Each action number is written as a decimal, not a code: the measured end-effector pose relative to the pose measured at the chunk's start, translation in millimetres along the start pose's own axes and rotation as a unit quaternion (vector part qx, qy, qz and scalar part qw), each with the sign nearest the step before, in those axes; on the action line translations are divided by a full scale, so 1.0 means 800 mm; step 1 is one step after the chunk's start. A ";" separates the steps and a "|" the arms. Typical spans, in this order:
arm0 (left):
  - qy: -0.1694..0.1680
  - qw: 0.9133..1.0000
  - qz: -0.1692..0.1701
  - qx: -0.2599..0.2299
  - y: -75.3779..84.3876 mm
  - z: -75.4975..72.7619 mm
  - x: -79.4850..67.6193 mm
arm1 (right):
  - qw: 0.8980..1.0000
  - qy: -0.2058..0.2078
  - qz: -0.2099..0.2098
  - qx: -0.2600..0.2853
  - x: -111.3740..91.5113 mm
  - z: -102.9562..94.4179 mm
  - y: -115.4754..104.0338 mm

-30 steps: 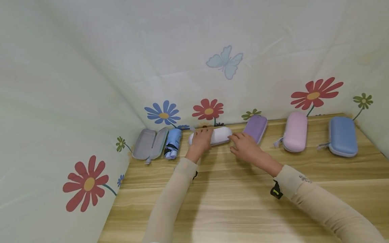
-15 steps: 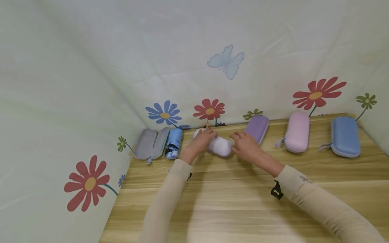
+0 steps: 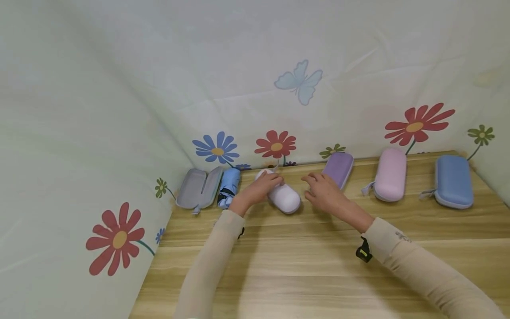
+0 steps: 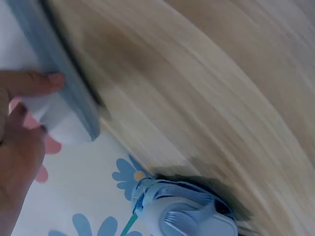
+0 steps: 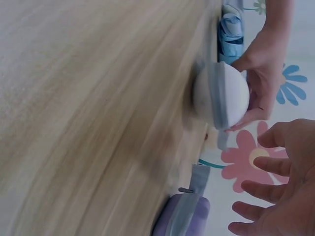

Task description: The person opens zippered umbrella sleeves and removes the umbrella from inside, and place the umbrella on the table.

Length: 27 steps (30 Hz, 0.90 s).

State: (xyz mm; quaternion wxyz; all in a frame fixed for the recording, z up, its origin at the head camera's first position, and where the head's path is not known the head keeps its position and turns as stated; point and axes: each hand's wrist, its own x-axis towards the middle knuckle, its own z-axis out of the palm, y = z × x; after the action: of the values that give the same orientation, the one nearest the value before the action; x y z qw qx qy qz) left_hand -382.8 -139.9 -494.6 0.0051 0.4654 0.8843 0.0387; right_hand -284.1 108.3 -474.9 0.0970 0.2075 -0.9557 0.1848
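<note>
Apparently more diagonal now, white case (image 3: 286, 199)

The left hand (image 3: 258, 191) is hiding part of the white case (image 3: 286, 199), and the right hand (image 3: 324, 195) is blocking the purple case's (image 3: 338, 168) near end! Down in the left wrist view, the umbrella (image 4: 189, 216) is dropping off the bottom edge. In the right wrist view, the right hand is spilling past the edge. The sleeve's (image 3: 430, 270) mark (image 3: 403, 236) is looking too small to read.
</note>
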 end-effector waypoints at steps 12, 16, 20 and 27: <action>0.006 0.912 -0.405 -0.059 0.065 -0.029 0.022 | 0.999 0.014 0.004 0.046 0.008 -0.027 0.000; -0.018 0.867 -0.492 -0.073 0.092 -0.021 0.043 | 0.999 0.010 0.010 0.046 0.011 -0.029 0.002; -0.016 0.844 -0.526 -0.104 0.103 -0.014 0.058 | 0.999 0.011 0.011 0.044 0.009 -0.025 0.001; -0.021 0.838 -0.534 -0.110 0.097 -0.012 0.071 | 0.999 0.020 0.010 0.048 0.010 -0.021 0.001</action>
State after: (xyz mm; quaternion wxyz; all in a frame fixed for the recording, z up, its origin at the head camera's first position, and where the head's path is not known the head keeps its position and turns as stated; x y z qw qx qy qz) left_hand -351.4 -50.0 -477.7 0.0948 -0.0817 0.9852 0.1171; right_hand -289.9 112.9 -457.9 0.1045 0.1984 -0.9457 0.2354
